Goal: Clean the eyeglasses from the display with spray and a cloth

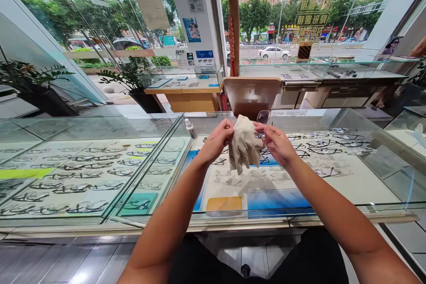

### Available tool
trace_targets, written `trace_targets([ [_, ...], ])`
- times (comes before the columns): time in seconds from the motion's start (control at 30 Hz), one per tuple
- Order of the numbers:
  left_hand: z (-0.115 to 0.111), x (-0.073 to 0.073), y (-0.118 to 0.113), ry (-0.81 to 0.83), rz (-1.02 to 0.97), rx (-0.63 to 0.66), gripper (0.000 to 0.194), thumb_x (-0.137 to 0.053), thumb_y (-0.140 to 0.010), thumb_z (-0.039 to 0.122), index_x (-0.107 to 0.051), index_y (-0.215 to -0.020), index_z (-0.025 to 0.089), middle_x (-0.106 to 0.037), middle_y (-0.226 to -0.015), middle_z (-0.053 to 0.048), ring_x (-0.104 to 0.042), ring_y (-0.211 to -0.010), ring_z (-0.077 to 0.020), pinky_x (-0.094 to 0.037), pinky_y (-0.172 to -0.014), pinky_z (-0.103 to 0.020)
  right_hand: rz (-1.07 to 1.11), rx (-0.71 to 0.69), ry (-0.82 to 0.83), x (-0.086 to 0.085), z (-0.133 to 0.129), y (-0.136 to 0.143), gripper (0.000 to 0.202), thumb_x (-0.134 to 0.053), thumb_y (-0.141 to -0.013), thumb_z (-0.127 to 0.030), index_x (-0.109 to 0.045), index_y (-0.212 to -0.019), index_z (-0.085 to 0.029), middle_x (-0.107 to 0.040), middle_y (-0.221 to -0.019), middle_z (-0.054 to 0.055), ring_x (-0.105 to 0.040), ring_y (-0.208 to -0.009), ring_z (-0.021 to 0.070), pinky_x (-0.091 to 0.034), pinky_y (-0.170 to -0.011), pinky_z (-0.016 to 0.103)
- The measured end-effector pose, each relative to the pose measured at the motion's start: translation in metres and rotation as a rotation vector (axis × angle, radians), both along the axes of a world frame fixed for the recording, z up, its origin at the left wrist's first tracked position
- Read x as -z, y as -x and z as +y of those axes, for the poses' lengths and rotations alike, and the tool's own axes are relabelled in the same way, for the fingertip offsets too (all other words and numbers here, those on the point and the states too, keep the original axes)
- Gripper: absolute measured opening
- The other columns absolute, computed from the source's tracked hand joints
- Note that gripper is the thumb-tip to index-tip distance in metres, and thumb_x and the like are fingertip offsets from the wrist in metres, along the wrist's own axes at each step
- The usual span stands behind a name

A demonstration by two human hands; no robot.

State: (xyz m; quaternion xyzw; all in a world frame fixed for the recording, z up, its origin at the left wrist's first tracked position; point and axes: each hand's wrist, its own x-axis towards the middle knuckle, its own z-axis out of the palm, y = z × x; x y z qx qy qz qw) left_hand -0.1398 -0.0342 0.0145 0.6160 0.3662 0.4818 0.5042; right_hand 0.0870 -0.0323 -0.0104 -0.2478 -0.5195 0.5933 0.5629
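Note:
Above the glass counter, my left hand (218, 140) is closed on a beige cleaning cloth (245, 144), which hangs down in folds. My right hand (278, 143) pinches a pair of glasses (258, 140) at the cloth's right side. One lens shows beside the cloth and another stands up above my right fingers; the rest of the frame is hidden by the cloth and fingers. Left of my hands, a small white spray bottle (191, 128) stands upright on the glass.
The glass display counter (229, 219) spans the width before me, with rows of eyeglasses (336, 144) inside. Behind it stands a brown chair back (252, 93). Further showcases (186, 91) and potted plants (131, 77) line the windows.

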Motion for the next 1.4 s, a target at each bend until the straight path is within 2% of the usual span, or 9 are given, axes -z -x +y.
trace_targets([
  [0.13,-0.009,-0.002,-0.009,-0.069,0.031,0.060,0.031,-0.068,-0.084,0.046,-0.048,-0.082,0.023,-0.042,-0.072,0.004,-0.035,-0.065,-0.0134,-0.032,-0.062,-0.028,-0.037,0.106,0.000,0.004,0.002,-0.001,0.043,-0.086,-0.081,-0.068,-0.086,-0.097,-0.028,-0.083,-0.112,0.006,-0.073,-0.109,0.0253,-0.058,-0.098,0.039],
  [0.33,-0.016,0.002,-0.018,-0.236,0.007,0.024,0.051,-0.065,-0.095,0.062,-0.056,-0.070,0.019,-0.055,-0.076,-0.002,-0.048,-0.072,-0.0152,-0.044,-0.068,-0.029,-0.172,0.248,-0.167,0.007,0.002,-0.006,0.037,-0.075,-0.093,-0.065,-0.086,-0.100,-0.030,-0.080,-0.108,0.004,-0.070,-0.109,0.0251,-0.054,-0.102,0.039],
  [0.43,-0.017,0.009,-0.027,-0.179,-0.056,-0.046,0.049,-0.075,-0.091,0.066,-0.061,-0.085,0.019,-0.060,-0.083,-0.002,-0.053,-0.072,-0.0138,-0.046,-0.065,-0.026,-0.218,0.257,-0.239,0.005,-0.003,-0.005,0.035,-0.072,-0.097,-0.063,-0.086,-0.101,-0.031,-0.076,-0.100,0.004,-0.067,-0.102,0.0243,-0.053,-0.096,0.038],
  [0.57,-0.019,0.017,-0.037,-0.102,-0.178,-0.059,0.054,-0.088,-0.082,0.063,-0.056,-0.100,0.023,-0.062,-0.088,0.001,-0.051,-0.064,-0.0099,-0.042,-0.058,-0.023,-0.216,0.209,-0.274,0.003,-0.009,-0.003,0.032,-0.072,-0.099,-0.058,-0.087,-0.101,-0.031,-0.075,-0.101,0.004,-0.067,-0.100,0.0225,-0.051,-0.095,0.037],
  [0.7,-0.021,0.019,-0.041,-0.182,-0.259,-0.129,0.051,-0.082,-0.089,0.063,-0.055,-0.107,0.024,-0.068,-0.087,0.001,-0.058,-0.074,-0.0124,-0.049,-0.073,-0.025,-0.249,0.239,-0.285,0.002,-0.010,-0.003,0.035,-0.071,-0.099,-0.060,-0.087,-0.098,-0.029,-0.073,-0.096,0.004,-0.065,-0.094,0.0222,-0.051,-0.091,0.037],
  [0.87,-0.022,0.019,-0.042,-0.208,-0.264,-0.045,0.052,-0.079,-0.093,0.061,-0.049,-0.118,0.025,-0.073,-0.084,0.000,-0.068,-0.083,-0.0176,-0.052,-0.087,-0.033,-0.230,0.263,-0.312,0.002,-0.008,-0.003,0.032,-0.069,-0.101,-0.057,-0.086,-0.098,-0.030,-0.072,-0.094,0.003,-0.063,-0.093,0.0222,-0.049,-0.091,0.037],
  [1.03,-0.021,0.022,-0.045,-0.160,-0.280,-0.023,0.060,-0.094,-0.080,0.052,-0.048,-0.109,0.026,-0.070,-0.099,-0.001,-0.066,-0.091,-0.0159,-0.052,-0.082,-0.027,-0.219,0.226,-0.288,0.005,-0.009,-0.002,0.035,-0.070,-0.099,-0.061,-0.086,-0.100,-0.031,-0.073,-0.098,0.004,-0.066,-0.099,0.0242,-0.051,-0.095,0.038],
  [1.23,-0.020,0.028,-0.047,0.001,-0.099,0.168,0.056,-0.085,-0.082,0.069,-0.063,-0.092,0.018,-0.065,-0.083,-0.001,-0.056,-0.074,-0.0141,-0.045,-0.072,-0.027,-0.223,0.196,-0.274,0.002,-0.015,0.002,0.036,-0.072,-0.097,-0.062,-0.088,-0.099,-0.029,-0.076,-0.105,0.005,-0.068,-0.101,0.0241,-0.052,-0.094,0.038],
  [1.4,-0.025,0.029,-0.048,0.032,-0.051,0.197,0.062,-0.081,-0.082,0.075,-0.073,-0.092,0.015,-0.065,-0.080,-0.002,-0.051,-0.071,-0.0147,-0.040,-0.069,-0.027,-0.268,0.197,-0.301,-0.001,-0.018,0.005,0.043,-0.071,-0.096,-0.067,-0.088,-0.099,-0.028,-0.075,-0.097,0.006,-0.067,-0.096,0.0241,-0.053,-0.094,0.039],
])
